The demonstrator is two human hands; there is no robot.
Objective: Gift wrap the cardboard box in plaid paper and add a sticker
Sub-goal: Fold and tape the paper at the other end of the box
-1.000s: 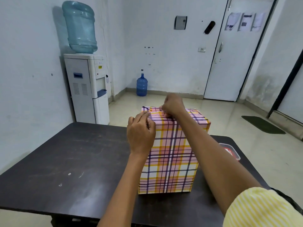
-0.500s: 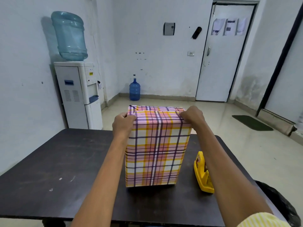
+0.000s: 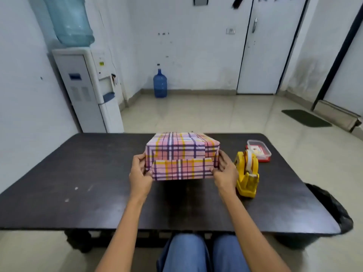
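The box wrapped in pink, yellow and purple plaid paper (image 3: 181,152) lies flat on the dark table (image 3: 88,183), its folded end flap facing me. My left hand (image 3: 140,174) grips the box's near left corner, thumb on the front face and fingers round the side. On the near right corner, my right hand (image 3: 225,172) holds the box the same way. No sticker shows on the paper.
A yellow tape dispenser (image 3: 247,173) stands just right of my right hand. Behind it is a clear lidded container with a red base (image 3: 259,150). A black bag (image 3: 332,207) hangs off the table's right edge. A water dispenser (image 3: 86,91) stands at the left wall.
The box stood upright on its end with my hands on its top corners; it now lies flat on the table with the end flap facing me. The camera has tilted down.
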